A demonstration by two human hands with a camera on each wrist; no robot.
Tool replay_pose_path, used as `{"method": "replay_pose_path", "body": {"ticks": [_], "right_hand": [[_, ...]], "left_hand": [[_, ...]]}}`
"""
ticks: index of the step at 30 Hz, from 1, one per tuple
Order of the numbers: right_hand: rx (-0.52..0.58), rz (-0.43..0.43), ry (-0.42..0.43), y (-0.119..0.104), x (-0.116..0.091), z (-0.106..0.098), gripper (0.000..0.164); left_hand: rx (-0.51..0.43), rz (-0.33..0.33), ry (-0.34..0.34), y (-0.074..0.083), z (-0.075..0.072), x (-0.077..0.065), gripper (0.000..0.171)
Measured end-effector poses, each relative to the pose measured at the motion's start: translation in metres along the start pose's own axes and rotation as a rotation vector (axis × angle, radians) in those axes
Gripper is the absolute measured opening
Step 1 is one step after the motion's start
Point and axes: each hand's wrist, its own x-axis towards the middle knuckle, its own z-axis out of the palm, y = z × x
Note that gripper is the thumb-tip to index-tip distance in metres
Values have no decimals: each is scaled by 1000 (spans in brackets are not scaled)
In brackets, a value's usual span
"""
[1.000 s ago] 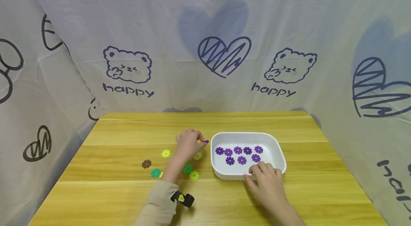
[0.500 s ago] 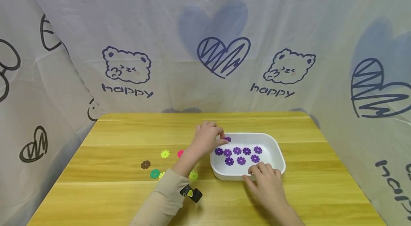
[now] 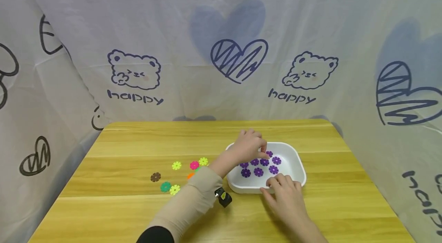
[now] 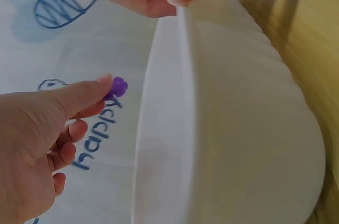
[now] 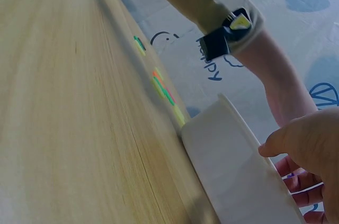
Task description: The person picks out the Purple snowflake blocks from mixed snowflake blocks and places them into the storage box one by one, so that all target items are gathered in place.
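Note:
My left hand (image 3: pixel 246 148) is over the white plastic tub (image 3: pixel 291 160), pinching a purple snowflake disc (image 4: pixel 119 87) between thumb and fingertip. Below it, several purple snowflake discs (image 3: pixel 258 172) lie flat on the tub's floor; the left wrist and hand cover some of the tub's left side. My right hand (image 3: pixel 288 196) grips the tub's near rim, thumb on the outer wall and fingers over the inside, as the right wrist view also shows.
Left of the tub, loose snowflake discs lie on the wooden table (image 3: pixel 114 212): brown (image 3: pixel 155 177), teal (image 3: pixel 165 186), pink (image 3: pixel 194 165), orange (image 3: pixel 191 176) and yellow-green (image 3: pixel 176 165) ones. My left sleeve (image 3: pixel 188 204) passes over part of this group. A printed curtain (image 3: pixel 186 82) hangs behind.
My left hand has carried the purple disc rightward from beside the tub, across its left rim, to above the middle. The right hand has stayed on the near rim.

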Motion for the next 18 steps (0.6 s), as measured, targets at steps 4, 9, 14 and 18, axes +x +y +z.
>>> {"method": "replay_pose_path", "body": {"ticks": [4,9,14,18], "right_hand": [[-4,-7,3,1,0,1,21],[-5,-7,-2,1,1,1,21],[-6,-6,-9,2,1,1,22],[-5,2,-25,3,0,1,21]], "left_hand": [[36,62,-24,5,7,16,29],[46,109,-56,11,14,31,28],[58,135,-68,16,27,45,27],[98,145,-84,22,37,54,27]]}}
